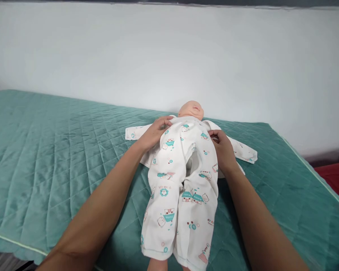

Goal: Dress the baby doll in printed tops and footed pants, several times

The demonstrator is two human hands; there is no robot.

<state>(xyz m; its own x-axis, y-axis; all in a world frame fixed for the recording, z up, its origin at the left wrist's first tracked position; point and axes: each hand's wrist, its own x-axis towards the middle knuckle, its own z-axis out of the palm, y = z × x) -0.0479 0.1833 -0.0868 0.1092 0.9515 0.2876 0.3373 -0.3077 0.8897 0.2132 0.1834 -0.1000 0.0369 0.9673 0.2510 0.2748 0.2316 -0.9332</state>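
Observation:
A baby doll [191, 109] lies on its back, its head toward the wall and its lower legs showing at the bottom edge. White baby pants [166, 165] printed with teal and pink pictures cover its legs and reach up over the torso. Between the legs of the pants is an opening. Beneath them spreads a matching white baby shirt [138, 131], both sleeves stretched out sideways. My left hand [158, 131] is closed at the upper left side of the pants, fingertips near the waist. Opposite it, my right hand [222, 148] has bent fingers at the pants' right side, fingertips partly hidden.
A green quilted cover [73, 150] lies under the doll, with a pale piped edge at the front left and right. Behind it rises a white wall [158, 56]. Something red [335, 178] sits beyond the right edge.

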